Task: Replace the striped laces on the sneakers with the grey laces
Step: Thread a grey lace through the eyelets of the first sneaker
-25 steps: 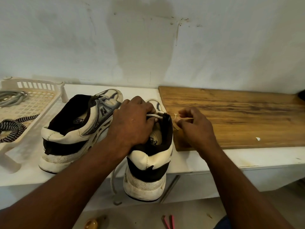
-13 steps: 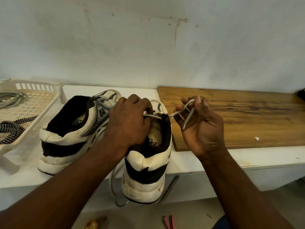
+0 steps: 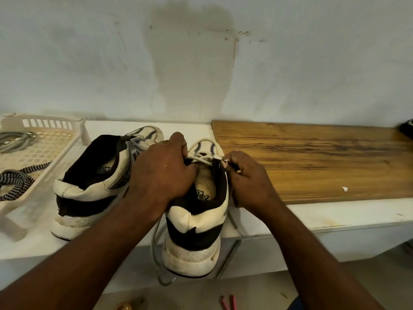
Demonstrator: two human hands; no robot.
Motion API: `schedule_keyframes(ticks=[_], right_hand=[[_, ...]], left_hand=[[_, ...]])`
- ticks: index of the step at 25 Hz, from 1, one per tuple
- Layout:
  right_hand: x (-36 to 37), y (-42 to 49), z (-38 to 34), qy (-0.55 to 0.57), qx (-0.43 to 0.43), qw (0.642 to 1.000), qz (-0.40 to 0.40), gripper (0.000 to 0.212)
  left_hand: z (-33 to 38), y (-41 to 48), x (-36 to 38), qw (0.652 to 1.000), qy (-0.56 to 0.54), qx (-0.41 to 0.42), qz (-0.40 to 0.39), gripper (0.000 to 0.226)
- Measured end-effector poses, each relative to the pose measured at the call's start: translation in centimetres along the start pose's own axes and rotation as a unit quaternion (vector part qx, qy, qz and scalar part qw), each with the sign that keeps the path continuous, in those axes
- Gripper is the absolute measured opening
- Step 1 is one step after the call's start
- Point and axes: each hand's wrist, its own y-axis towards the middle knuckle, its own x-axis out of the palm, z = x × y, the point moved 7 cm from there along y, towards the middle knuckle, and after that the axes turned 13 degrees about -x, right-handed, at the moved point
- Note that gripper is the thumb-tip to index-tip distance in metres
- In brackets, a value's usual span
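Two white and black sneakers stand heel-first toward me on the white shelf (image 3: pixel 335 215). My left hand (image 3: pixel 163 173) grips the left side of the collar of the right sneaker (image 3: pixel 196 231), which overhangs the shelf edge. A grey lace (image 3: pixel 202 159) crosses its top eyelets, and one end hangs down past the heel on the left. At the sneaker's right eyelets my right hand (image 3: pixel 248 177) pinches the lace end. The left sneaker (image 3: pixel 89 189) lies tilted beside it. A striped lace (image 3: pixel 15 180) and a grey lace bundle (image 3: pixel 13 139) lie in the cream basket (image 3: pixel 55 139).
A wooden board (image 3: pixel 312 159) lies on the shelf to the right, with a small white scrap (image 3: pixel 344 188) on it. A stained wall rises close behind. Below the shelf edge I see pink handles (image 3: pixel 229 302) and a yellowish object (image 3: pixel 128 305) on the floor.
My right hand, raised with the lace end half a second ago, has come back down to the sneaker's right eyelets. The left hand has stayed on the collar.
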Motion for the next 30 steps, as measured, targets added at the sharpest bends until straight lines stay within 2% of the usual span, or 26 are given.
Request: schedule_keyframes(ticks=[2,3,4,5,6,7,8,9,11,12,14,16,18,20,21,22,23,24,25,26,28,29,30], right_hand=[[0.1,-0.1,-0.3,0.054,0.028,0.998,0.004,0.019],[-0.3,0.0,-0.9,0.140,0.033,0.989,0.026,0.019],[-0.9,0.1,-1.8,0.261,0.024,0.963,0.057,0.018],[-1.8,0.1,-2.7,0.400,0.009,0.912,0.087,0.017],[-2.8,0.1,-3.6,0.523,-0.011,0.846,0.104,0.017],[-3.5,0.1,-4.1,0.596,-0.022,0.795,0.108,0.018],[-3.7,0.1,-4.0,0.604,-0.018,0.789,0.107,0.020],[-3.6,0.0,-3.3,0.547,0.003,0.830,0.106,0.021],[-2.7,-0.1,-1.6,0.295,0.052,0.951,0.080,0.014],[-2.2,-0.1,-0.9,0.175,0.070,0.980,0.060,0.004],[-1.1,-0.1,-0.2,-0.008,0.055,0.998,0.004,0.010],[-0.6,0.2,-0.3,-0.074,0.006,0.997,-0.016,0.010],[-0.7,0.4,-0.6,-0.053,-0.018,0.998,-0.003,0.014],[-0.8,0.3,-1.6,0.100,-0.017,0.994,0.027,0.016],[-1.2,0.3,-2.6,0.229,-0.031,0.972,0.047,0.018],[-1.8,0.3,-3.6,0.384,-0.050,0.920,0.063,0.018],[-2.8,0.1,-4.6,0.526,-0.061,0.845,0.075,0.015],[-3.9,0.1,-5.2,0.613,-0.065,0.782,0.090,0.013],[-4.7,0.1,-5.2,0.627,-0.060,0.770,0.104,0.010],[-5.1,0.1,-4.4,0.571,-0.038,0.812,0.117,0.007],[-4.6,0.1,-2.3,0.311,0.025,0.945,0.101,0.010],[-4.0,0.0,-1.4,0.183,0.051,0.979,0.074,0.013],[-3.1,-0.1,-0.7,0.082,0.060,0.994,0.042,0.014]], left_hand=[[0.0,0.1,0.0,1.000,0.004,-0.001,-0.001,0.028],[-0.1,0.2,-0.1,1.000,0.007,0.000,0.003,0.028],[-0.2,0.4,-0.2,1.000,0.009,0.002,0.005,0.027],[-0.3,0.5,-0.4,1.000,0.009,0.002,0.006,0.027],[-0.5,0.7,-0.5,1.000,0.005,0.000,0.006,0.027],[-0.8,0.8,-0.6,1.000,-0.001,-0.006,0.006,0.026],[-1.1,1.0,-0.6,1.000,-0.001,-0.013,0.004,0.025],[-1.3,1.2,-0.5,1.000,0.006,-0.019,0.001,0.023],[-1.7,1.4,-0.2,0.999,0.027,-0.033,-0.013,0.025],[-1.8,1.5,0.0,0.999,0.032,-0.037,-0.022,0.028],[-1.8,1.6,0.2,0.998,0.031,-0.041,-0.029,0.031],[-1.6,1.5,0.3,0.998,0.031,-0.038,-0.028,0.032],[-1.4,1.4,0.5,0.999,0.034,-0.033,-0.026,0.033],[-1.5,1.5,0.5,0.999,0.029,-0.033,-0.022,0.031],[-1.6,1.5,0.4,0.999,0.024,-0.035,-0.018,0.029],[-1.8,1.6,0.3,0.999,0.021,-0.037,-0.016,0.029],[-1.9,1.6,0.3,0.999,0.020,-0.040,-0.017,0.029],[-2.0,1.6,0.4,0.999,0.021,-0.042,-0.020,0.030],[-2.1,1.6,0.5,0.999,0.021,-0.042,-0.022,0.031],[-2.0,1.6,0.6,0.999,0.020,-0.041,-0.021,0.031],[-1.8,1.5,0.8,0.999,0.024,-0.033,-0.019,0.030],[-1.7,1.5,0.9,0.999,0.028,-0.025,-0.019,0.030],[-1.5,1.4,0.9,0.999,0.030,-0.020,-0.020,0.029]])
